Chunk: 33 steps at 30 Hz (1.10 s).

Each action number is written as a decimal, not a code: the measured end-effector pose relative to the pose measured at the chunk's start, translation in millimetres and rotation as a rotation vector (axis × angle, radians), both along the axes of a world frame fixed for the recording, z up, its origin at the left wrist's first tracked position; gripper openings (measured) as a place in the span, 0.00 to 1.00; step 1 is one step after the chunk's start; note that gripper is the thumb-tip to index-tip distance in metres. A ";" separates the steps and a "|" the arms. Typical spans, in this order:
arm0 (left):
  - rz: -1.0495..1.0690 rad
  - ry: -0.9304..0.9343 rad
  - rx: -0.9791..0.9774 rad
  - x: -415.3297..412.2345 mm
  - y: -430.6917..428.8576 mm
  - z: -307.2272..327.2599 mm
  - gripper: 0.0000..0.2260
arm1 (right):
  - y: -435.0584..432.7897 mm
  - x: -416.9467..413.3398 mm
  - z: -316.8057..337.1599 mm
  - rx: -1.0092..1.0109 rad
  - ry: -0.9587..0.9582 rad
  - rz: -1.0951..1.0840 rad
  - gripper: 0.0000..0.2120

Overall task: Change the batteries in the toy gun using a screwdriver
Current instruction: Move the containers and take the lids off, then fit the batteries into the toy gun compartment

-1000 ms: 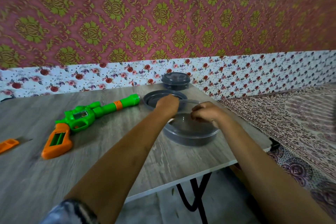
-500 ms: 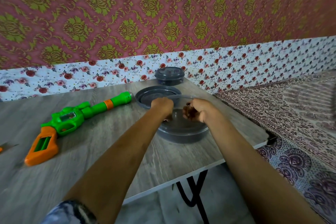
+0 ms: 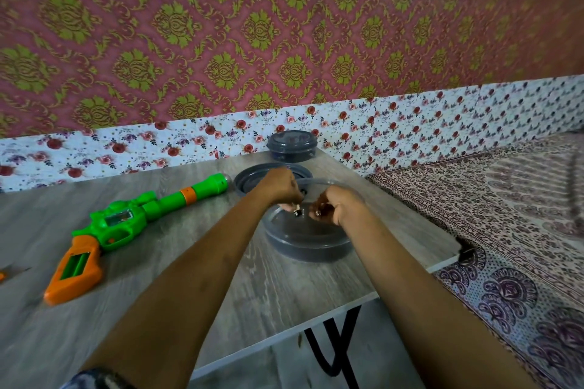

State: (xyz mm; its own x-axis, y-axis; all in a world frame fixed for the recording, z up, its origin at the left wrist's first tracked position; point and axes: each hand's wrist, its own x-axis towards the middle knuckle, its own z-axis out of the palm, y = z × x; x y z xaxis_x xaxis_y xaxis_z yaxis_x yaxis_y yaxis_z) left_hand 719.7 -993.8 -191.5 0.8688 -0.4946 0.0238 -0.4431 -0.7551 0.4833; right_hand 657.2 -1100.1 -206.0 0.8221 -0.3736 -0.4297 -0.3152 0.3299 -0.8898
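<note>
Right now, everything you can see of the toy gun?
The toy gun looks plastic: green body and barrel with an orange band, orange grip, small clear window on the body. A rectangular opening in the grip shows green inside. It lies on its side on the table, muzzle toward a dark round container, grip nearest the camera. Only the table touches it.

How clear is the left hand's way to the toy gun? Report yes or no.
Probably yes: the toy gun lies to the left hand's left with only bare table between. It pinches a small item over the bowl, so free it first.
</note>
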 end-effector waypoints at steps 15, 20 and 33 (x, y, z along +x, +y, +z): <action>-0.017 0.134 -0.210 -62.6 40.5 31.4 0.08 | 54.4 -38.7 19.7 0.498 -0.198 0.068 0.17; -0.013 -0.116 -0.253 -89.3 81.3 49.7 0.09 | 83.2 -60.2 28.2 0.413 -0.258 0.177 0.12; 0.298 -0.112 -0.330 -125.9 245.7 -2.3 0.08 | 235.8 -77.4 -16.6 0.457 -0.201 0.377 0.15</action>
